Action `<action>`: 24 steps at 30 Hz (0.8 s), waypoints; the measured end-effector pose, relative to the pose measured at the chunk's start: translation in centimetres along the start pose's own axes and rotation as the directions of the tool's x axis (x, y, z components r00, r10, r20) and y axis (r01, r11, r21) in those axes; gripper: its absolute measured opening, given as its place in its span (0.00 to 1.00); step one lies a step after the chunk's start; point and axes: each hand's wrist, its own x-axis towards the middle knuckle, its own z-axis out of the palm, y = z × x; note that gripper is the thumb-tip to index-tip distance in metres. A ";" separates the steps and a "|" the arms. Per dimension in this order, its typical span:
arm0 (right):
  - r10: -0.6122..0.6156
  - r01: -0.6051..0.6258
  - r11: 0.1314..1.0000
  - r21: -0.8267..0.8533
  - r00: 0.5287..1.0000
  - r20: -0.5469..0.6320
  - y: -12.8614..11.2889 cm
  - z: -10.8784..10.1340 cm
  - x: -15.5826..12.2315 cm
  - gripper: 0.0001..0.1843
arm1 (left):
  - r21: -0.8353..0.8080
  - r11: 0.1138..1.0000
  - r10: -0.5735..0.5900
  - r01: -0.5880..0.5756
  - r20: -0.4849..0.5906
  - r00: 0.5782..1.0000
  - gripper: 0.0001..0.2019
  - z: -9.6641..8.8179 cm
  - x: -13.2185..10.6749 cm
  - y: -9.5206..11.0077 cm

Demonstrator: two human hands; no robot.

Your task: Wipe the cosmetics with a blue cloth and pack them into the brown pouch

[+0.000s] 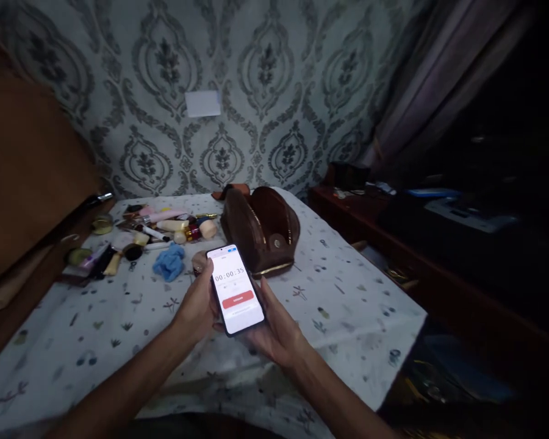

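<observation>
A lit phone (pixel 236 289) showing a timer reading 00:00:35 and a red button is held over the table. My left hand (pixel 196 305) grips its left edge, thumb up along the side. My right hand (pixel 274 326) cradles it from below and the right, fingers curled under it. Just beyond the phone a brown leather bag (pixel 260 228) lies on the patterned white tablecloth (pixel 348 292).
Several cosmetics, tubes and brushes (pixel 155 228) are scattered at the table's far left, with a blue cloth (pixel 170 262) near them. A brown headboard-like panel (pixel 22 171) stands on the left. A dark wooden shelf (pixel 393 238) runs along the right, dim beyond it.
</observation>
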 end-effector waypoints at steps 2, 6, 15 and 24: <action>0.033 -0.034 0.999 0.012 0.999 0.035 0.3 0.9 1.3 0.28 | 0.102 0.982 0.158 -0.157 0.004 0.987 0.27 -1.9 0.9 1.1; 0.126 -0.127 0.992 0.017 0.990 0.057 0.4 1.9 4.0 0.32 | 0.455 0.812 0.385 -0.364 0.050 0.921 0.31 -4.9 2.8 3.8; 0.205 -0.214 0.976 0.030 0.963 0.174 0.2 0.9 10.4 0.31 | 0.731 0.457 0.687 -0.507 0.072 0.723 0.22 -8.4 5.0 4.2; 0.191 -0.206 0.976 0.067 0.964 0.182 -0.1 -0.3 10.8 0.28 | 0.806 -0.090 0.832 -0.585 0.384 0.400 0.07 -11.5 5.8 1.0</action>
